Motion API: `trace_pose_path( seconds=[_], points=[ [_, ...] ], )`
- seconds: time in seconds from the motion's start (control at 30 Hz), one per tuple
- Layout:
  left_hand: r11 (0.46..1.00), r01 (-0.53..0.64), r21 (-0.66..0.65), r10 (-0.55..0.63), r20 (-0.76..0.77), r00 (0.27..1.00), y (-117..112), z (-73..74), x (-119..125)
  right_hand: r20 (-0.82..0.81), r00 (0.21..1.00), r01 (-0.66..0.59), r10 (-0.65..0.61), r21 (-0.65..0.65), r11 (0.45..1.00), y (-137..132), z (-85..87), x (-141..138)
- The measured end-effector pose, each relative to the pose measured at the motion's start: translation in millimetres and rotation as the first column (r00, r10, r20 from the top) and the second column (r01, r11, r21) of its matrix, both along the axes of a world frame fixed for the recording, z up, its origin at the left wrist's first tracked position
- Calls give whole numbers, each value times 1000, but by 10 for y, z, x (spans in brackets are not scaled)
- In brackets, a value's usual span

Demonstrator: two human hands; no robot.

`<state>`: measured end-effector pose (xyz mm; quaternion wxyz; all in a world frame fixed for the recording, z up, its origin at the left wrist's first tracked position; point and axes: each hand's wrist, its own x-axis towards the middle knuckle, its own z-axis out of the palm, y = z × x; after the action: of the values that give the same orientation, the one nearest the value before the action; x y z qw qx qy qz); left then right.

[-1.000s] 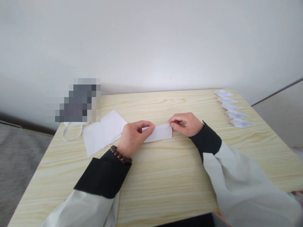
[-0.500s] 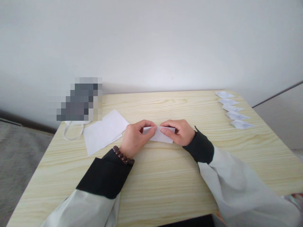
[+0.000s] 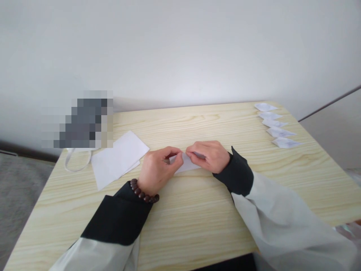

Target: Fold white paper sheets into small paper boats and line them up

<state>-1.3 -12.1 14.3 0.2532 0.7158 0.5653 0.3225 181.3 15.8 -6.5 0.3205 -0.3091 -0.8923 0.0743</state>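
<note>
A folded piece of white paper [image 3: 186, 164] is held between my two hands over the middle of the table. My left hand [image 3: 160, 165] pinches its upper edge between thumb and forefinger, and a dark bead bracelet [image 3: 143, 194] circles that wrist. From the other side, my right hand [image 3: 210, 155] grips the same edge, thumb and fingers pressed together close to the left fingertips. Both hands cover the paper's ends. Left of my left hand lie flat white sheets [image 3: 118, 158], one partly under another.
Several folded white paper pieces [image 3: 282, 132] stand in a row at the table's back right. At the back left is a pixelated dark object [image 3: 81, 122] with a white loop [image 3: 78, 160] beside it. A wall [image 3: 180, 52] rises behind the wooden table [image 3: 180, 226].
My fingertips have closed into tighter pinches on the paper's upper edge, and my right hand has shifted slightly left. The paper shows less between the hands. The camera view has moved a little.
</note>
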Motion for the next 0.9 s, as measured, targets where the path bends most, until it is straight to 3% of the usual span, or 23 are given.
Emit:
trace_pose_path(
  seconds=[0.17,0.33,0.5,0.63,0.73,0.83,0.9],
  points=[
    [998,-27,-50,27,-2,1000,48,-7,-91,17,998,60,-59,-20,998,102,27,213],
    [991,-69,-118,75,52,996,108,-38,-148,-59,974,217,-220,-52,975,218,64,502],
    [991,13,-136,5,127,992,99,-69,-80,-50,998,35,-41,-133,991,137,18,318],
    [990,94,-106,-89,52,995,65,-54,-34,-63,998,-3,-7,-165,986,48,-44,113],
    [994,68,-90,-70,-9,998,66,-50,-46,-79,987,123,-141,-202,972,76,-82,110],
    [999,-7,-45,4,-65,998,95,-67,-80,-112,938,266,-328,-372,889,141,-104,178],
    [1000,-31,0,30,-139,990,115,-83,-97,-102,922,299,-373,-423,855,158,-110,201]
  ],
)
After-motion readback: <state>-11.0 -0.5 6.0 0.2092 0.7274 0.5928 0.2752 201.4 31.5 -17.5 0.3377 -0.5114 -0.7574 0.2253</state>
